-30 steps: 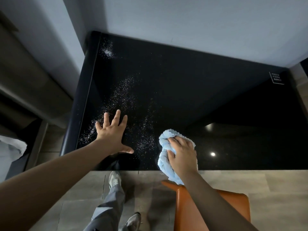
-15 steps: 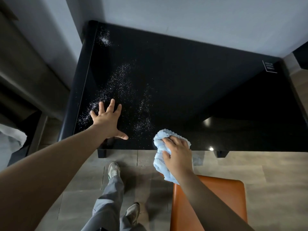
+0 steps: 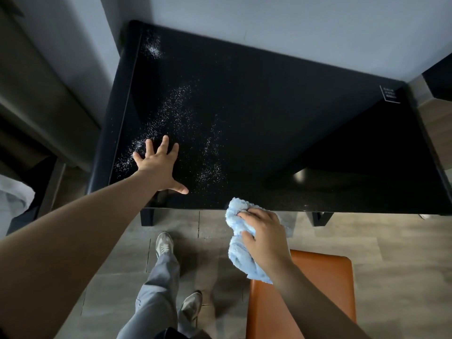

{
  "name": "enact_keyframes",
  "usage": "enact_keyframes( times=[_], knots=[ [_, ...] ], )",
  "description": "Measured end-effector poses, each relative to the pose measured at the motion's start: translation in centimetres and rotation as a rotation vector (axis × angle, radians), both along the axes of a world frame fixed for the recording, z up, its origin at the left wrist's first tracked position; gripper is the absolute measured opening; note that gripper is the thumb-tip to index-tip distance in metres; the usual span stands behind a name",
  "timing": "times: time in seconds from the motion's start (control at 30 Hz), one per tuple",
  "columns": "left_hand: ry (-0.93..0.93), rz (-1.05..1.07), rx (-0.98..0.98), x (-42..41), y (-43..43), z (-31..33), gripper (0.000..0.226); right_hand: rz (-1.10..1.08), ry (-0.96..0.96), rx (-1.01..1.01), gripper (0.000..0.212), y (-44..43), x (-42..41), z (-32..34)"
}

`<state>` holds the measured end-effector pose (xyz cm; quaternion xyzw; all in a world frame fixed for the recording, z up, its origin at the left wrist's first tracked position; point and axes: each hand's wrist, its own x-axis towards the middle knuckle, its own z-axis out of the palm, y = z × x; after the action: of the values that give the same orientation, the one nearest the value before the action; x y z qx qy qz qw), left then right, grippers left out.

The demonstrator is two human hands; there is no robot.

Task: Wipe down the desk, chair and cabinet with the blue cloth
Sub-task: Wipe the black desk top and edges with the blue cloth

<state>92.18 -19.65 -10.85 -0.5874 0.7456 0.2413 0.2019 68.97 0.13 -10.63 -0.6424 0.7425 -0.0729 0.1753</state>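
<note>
Two bare arms reach forward from you. Your left hand (image 3: 159, 165) lies flat on the black desk (image 3: 269, 106) near its front left corner, fingers straight and spread, thumb pointing right, holding nothing. White specks (image 3: 176, 111) are scattered over the desk around and beyond that hand, with a smaller patch at the far left corner. Below the desk's front edge, your shoes (image 3: 164, 243) stand on the grey floor (image 3: 391, 241). Further right, your right hand (image 3: 265, 241) grips the bunched blue cloth (image 3: 238, 245), fingers curled over it. The cloth's upper end overlaps the desk's front edge; whether it touches there cannot be told. Its lower end hangs in front of the orange chair (image 3: 318, 289). A small white label (image 3: 389, 94) sits at the desk's far right corner.
</note>
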Motion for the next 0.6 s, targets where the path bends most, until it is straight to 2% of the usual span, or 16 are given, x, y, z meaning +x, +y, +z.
enact_keyframes(
  times=[0.3,0.37,0.5,0.6],
  knots=[
    [-0.05,-0.039,0.014,0.1,0.0,0.5,0.133,-0.118,-0.074,-0.068,0.044,-9.0,-1.1,4.0],
    [-0.046,-0.049,0.011,0.1,-0.7,0.9,0.122,-0.132,-0.076,-0.07,0.044,-11.9,-1.2,4.8],
    [0.01,-0.034,-0.059,0.3,-3.3,2.1,0.085,-0.15,-0.071,-0.095,0.043,-17.2,-1.4,5.9],
    [0.062,0.0,-0.141,0.8,-6.0,2.8,0.076,-0.139,-0.074,-0.131,0.042,-20.6,-1.8,6.0]
  ],
)
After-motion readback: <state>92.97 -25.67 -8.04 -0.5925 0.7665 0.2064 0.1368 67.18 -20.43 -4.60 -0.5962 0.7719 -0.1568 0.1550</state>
